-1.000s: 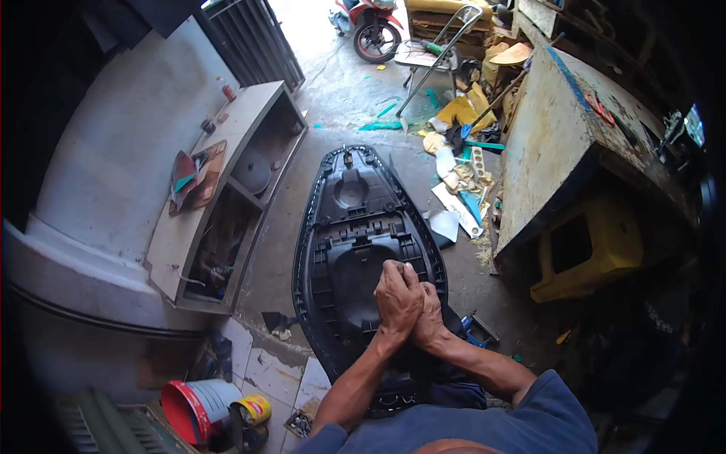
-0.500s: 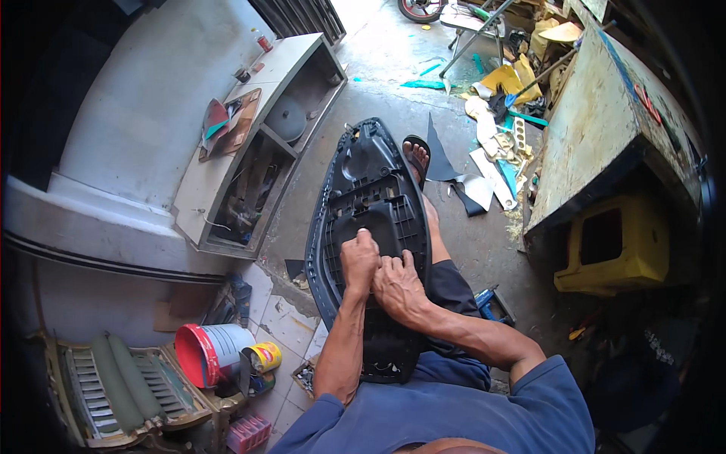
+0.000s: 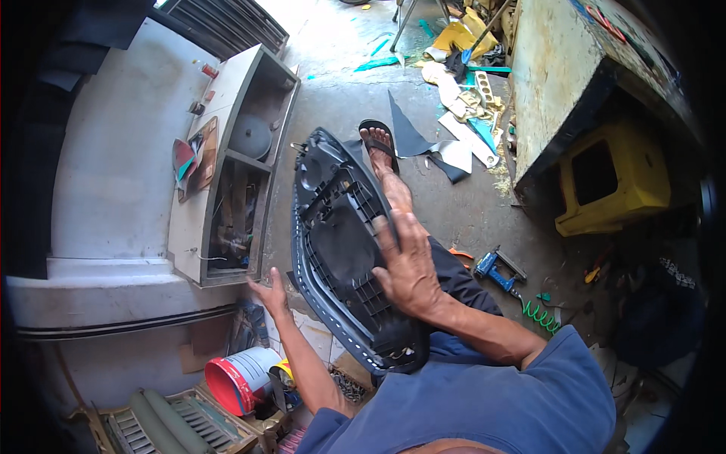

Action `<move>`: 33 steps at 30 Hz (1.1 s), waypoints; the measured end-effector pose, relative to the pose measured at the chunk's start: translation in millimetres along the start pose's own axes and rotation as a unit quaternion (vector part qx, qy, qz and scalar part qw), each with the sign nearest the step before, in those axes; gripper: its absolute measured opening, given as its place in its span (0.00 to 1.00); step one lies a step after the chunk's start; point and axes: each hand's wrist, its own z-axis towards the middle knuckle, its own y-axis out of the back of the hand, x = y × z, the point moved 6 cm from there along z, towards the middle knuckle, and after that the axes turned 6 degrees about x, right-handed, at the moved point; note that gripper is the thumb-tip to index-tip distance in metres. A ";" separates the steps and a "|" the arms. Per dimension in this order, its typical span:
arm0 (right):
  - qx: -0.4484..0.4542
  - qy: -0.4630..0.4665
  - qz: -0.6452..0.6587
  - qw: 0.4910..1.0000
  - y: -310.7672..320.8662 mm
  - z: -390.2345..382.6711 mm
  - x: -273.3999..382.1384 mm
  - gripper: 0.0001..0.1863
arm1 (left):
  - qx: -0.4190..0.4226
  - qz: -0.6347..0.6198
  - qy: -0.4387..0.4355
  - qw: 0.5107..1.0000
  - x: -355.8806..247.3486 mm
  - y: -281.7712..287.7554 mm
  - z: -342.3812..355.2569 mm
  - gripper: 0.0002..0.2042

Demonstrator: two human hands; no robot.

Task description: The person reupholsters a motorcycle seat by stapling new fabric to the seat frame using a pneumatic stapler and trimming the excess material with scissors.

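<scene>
A black motorcycle seat (image 3: pixel 344 250) rests across my lap with its ribbed plastic underside facing up. Along its left rim runs a row of staples through the cover. My right hand (image 3: pixel 409 265) lies on the seat's right edge, fingers stretched and spread, the palm touching the plastic. Off the seat's left side, my left hand (image 3: pixel 271 293) is held in the air with thumb and fingers apart and nothing in it. On the floor right of my leg lies a blue staple gun (image 3: pixel 495 268) with a green coiled hose (image 3: pixel 538 316).
An open-fronted cabinet (image 3: pixel 179 227) stands at the left. Below it are a red and white bucket (image 3: pixel 253 363) and a slatted wooden frame (image 3: pixel 113 427). Scraps (image 3: pixel 454 91) litter the floor ahead. At the right, a worn box-like table (image 3: pixel 556 83) stands over a yellow plastic stool (image 3: pixel 624 178).
Both hands were closed together on the seat's middle; they have parted. My left hand moved off to the left, my right to the right edge. The seat has tilted, and the view has shifted.
</scene>
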 end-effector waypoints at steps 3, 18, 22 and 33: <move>0.015 -0.099 0.189 0.977 -18.6 -18.8 -61.0 0.50 | 0.383 -0.540 0.412 0.626 -10.7 -68.7 -49.6 0.41; 0.102 -0.108 0.447 0.882 18.6 -82.6 -92.7 0.40 | 0.287 -0.711 0.291 0.573 -63.3 97.1 -79.7 0.29; 0.146 -0.053 0.517 0.841 26.8 -103.2 -85.2 0.42 | 0.203 -0.728 0.213 0.619 -80.1 170.3 -66.9 0.31; 0.158 0.017 0.604 0.781 53.6 -42.4 -120.0 0.45 | 0.116 -0.674 0.278 0.674 -90.3 179.6 -47.3 0.29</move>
